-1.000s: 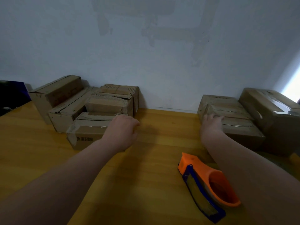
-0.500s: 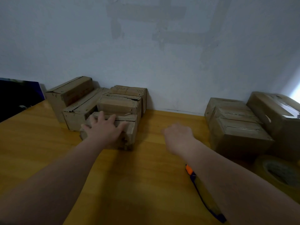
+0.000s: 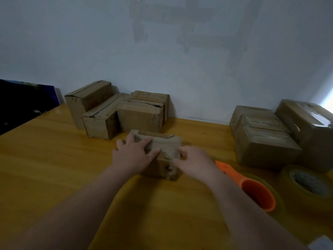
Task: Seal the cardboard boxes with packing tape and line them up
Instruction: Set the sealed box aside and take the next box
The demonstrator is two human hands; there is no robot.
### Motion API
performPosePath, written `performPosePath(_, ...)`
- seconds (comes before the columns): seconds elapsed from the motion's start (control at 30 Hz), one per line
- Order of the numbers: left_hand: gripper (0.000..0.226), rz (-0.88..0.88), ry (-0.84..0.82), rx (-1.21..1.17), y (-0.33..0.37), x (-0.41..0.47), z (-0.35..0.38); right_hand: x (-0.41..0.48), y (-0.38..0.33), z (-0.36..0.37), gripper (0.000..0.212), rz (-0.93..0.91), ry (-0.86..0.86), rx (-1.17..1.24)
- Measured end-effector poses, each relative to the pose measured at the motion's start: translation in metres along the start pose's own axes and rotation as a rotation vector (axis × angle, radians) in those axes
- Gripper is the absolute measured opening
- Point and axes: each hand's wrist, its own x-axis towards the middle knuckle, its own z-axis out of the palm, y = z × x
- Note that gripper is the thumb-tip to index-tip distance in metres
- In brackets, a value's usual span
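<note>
On a yellow wooden table (image 3: 54, 159), unsealed brown cardboard boxes (image 3: 111, 112) cluster at ten o'clock. At centre, the left hand (image 3: 132, 156) presses spread, straight fingers on a small brown cardboard box (image 3: 162, 143); the right hand (image 3: 194, 160) curls its fingers round the box's right end. An orange plastic tape dispenser (image 3: 252, 188) lies at four o'clock, with taped brown cardboard boxes (image 3: 264, 141) at two o'clock.

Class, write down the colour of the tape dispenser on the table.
The tape dispenser is orange; the head view shows it best.
</note>
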Motion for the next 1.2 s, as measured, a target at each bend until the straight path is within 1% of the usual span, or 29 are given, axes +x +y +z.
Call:
performPosePath(0.03,0.065,0.023,0.003,0.004,0.003,-0.010,0.002,-0.011,0.003,0.000,0.033,-0.002,0.023,-0.034)
performPosePath(0.1,0.065,0.062,0.012,0.008,0.007,-0.031,0.006,-0.033,0.009,0.000,0.031,-0.005,0.066,-0.056)
performPosePath(0.23,0.065,0.108,0.047,0.017,0.015,-0.070,0.012,-0.067,0.021,0.002,0.043,0.012,0.144,-0.017)
performPosePath(0.3,0.064,0.126,0.069,0.025,0.018,-0.086,0.014,-0.079,0.030,0.006,0.044,0.007,0.206,-0.011)
performPosePath(0.4,0.062,0.170,0.070,0.008,0.020,-0.104,0.015,-0.094,0.045,0.009,0.038,0.003,0.392,-0.016)
performPosePath(0.47,0.062,0.200,0.077,-0.004,0.022,-0.116,0.016,-0.102,0.056,0.008,0.037,0.057,0.543,-0.126)
performPosePath(0.5,0.062,0.211,0.087,-0.002,0.023,-0.121,0.018,-0.106,0.061,0.008,0.038,0.105,0.586,-0.175)
performPosePath(0.57,0.062,0.220,0.094,-0.001,0.024,-0.131,0.020,-0.112,0.071,0.011,0.045,0.223,0.570,-0.254)
performPosePath(0.63,0.063,0.227,0.075,-0.007,0.024,-0.137,0.020,-0.116,0.082,0.016,0.053,0.297,0.483,-0.302)
performPosePath(0.73,0.065,0.247,0.055,0.008,0.021,-0.139,0.015,-0.115,0.093,0.020,0.058,0.281,0.421,-0.314)
performPosePath(0.83,0.068,0.271,0.044,0.065,0.019,-0.135,0.008,-0.113,0.095,0.016,0.058,0.225,0.436,-0.251)
performPosePath(0.9,0.073,0.297,0.016,0.075,0.019,-0.129,0.004,-0.112,0.094,0.009,0.051,0.167,0.505,-0.217)
performPosePath(0.93,0.076,0.313,-0.003,0.071,0.018,-0.125,0.001,-0.112,0.093,0.004,0.046,0.144,0.549,-0.158)
performPosePath(0.97,0.079,0.331,-0.028,0.072,0.017,-0.120,-0.001,-0.112,0.090,-0.002,0.041,0.127,0.585,-0.067)
performPosePath(1.03,0.088,0.359,-0.107,0.095,0.015,-0.109,-0.004,-0.114,0.083,-0.016,0.033,0.127,0.626,0.203)
performPosePath(1.1,0.101,0.363,-0.223,0.121,0.014,-0.099,-0.007,-0.117,0.074,-0.032,0.027,0.122,0.613,0.494)
performPosePath(1.13,0.107,0.364,-0.280,0.124,0.014,-0.094,-0.007,-0.118,0.069,-0.039,0.025,0.088,0.608,0.583)
performPosePath(1.17,0.111,0.369,-0.323,0.117,0.013,-0.090,-0.007,-0.119,0.064,-0.045,0.024,0.039,0.616,0.609)
performPosePath(1.2,0.115,0.380,-0.347,0.105,0.013,-0.087,-0.005,-0.119,0.059,-0.050,0.028,-0.007,0.624,0.593)
